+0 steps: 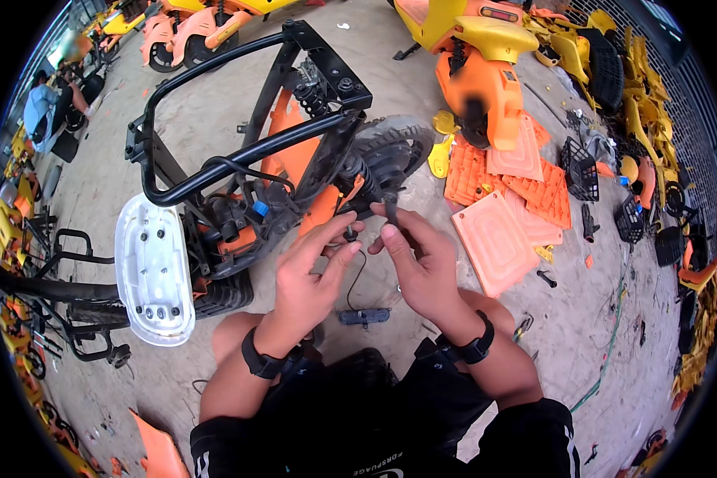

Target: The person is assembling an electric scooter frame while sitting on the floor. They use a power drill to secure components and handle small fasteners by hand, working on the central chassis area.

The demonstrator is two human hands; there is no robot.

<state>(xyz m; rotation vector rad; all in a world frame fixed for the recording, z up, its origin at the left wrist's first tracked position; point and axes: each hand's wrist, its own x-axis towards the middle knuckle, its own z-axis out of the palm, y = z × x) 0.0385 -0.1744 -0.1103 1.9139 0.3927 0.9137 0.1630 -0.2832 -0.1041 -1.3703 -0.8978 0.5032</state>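
Note:
Both of my hands are raised close together in front of the scooter frame (255,163). Between thumb and fingertips my left hand (307,267) pinches a small black plug-like piece (350,234). A thin dark cable (358,280) runs down from near it to a dark, oblong, lamp-like part (364,316) on the floor. My right hand (422,255) is closed on a dark, narrow piece (391,209) that sticks up past its fingers; its exact kind is blurred. The two hands are slightly apart.
The frame's rear wheel (394,147) lies beyond my hands, with a white oval panel (155,271) at the left. Orange panels (494,243) are stacked at the right, near black baskets (580,169). Another person (44,111) sits far left. Yellow parts (641,119) line the right wall.

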